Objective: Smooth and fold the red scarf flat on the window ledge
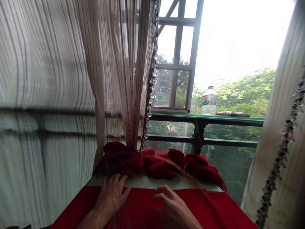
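Observation:
A flat red cloth covers the near part of a pale table. My left hand rests on the cloth's far left part, fingers spread, with the fingertips reaching past its far edge onto the bare tabletop. On the right, my right hand is over the cloth close to its far edge, its fingers bent and apart with nothing visible in them. Bunched red fabric lies along the table's far end, just beyond my left fingertips. Thin blurred strands cross the view in front of the cloth.
A striped sheer curtain with a beaded edge hangs at the left, touching the bunched fabric. Another curtain hangs at the right. Behind the table runs a railing with a clear plastic bottle and a flat brown item on its ledge.

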A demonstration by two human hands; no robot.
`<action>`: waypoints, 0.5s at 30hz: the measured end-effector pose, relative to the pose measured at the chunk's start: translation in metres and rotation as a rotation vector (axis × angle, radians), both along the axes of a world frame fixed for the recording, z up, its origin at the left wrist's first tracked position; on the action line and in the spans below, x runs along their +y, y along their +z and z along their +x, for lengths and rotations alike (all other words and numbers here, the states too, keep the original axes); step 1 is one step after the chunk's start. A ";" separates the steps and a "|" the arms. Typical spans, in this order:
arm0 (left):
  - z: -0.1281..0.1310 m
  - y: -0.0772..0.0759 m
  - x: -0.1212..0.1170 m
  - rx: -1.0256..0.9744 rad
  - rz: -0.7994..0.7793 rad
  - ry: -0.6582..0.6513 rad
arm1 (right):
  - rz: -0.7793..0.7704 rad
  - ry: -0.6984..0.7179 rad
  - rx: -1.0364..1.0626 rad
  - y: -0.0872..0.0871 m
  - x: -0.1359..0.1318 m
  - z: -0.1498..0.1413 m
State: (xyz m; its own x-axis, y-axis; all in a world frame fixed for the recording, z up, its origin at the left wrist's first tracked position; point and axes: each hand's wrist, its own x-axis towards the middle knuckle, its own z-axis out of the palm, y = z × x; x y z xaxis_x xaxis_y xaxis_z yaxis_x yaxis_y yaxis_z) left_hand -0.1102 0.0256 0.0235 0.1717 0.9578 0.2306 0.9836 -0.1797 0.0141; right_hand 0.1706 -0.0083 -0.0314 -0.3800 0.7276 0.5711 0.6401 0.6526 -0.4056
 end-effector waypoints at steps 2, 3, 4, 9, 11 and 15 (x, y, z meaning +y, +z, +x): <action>0.001 0.000 0.000 -0.015 -0.033 0.008 | -0.043 -0.041 -0.146 0.006 -0.005 0.001; 0.002 0.001 0.000 -0.022 -0.048 0.013 | -0.071 -0.066 -0.219 0.008 -0.006 0.001; 0.002 0.001 0.000 -0.028 -0.063 0.016 | -0.103 -0.086 -0.277 0.007 -0.007 0.002; 0.005 0.005 -0.003 -0.044 -0.113 0.032 | -0.224 -0.115 -0.374 -0.014 0.007 0.006; 0.004 0.007 -0.006 -0.049 -0.122 0.045 | -0.246 -0.082 -0.375 -0.024 0.016 0.009; 0.008 0.002 -0.017 -0.066 -0.141 0.037 | -0.244 -0.087 -0.347 -0.041 0.033 0.017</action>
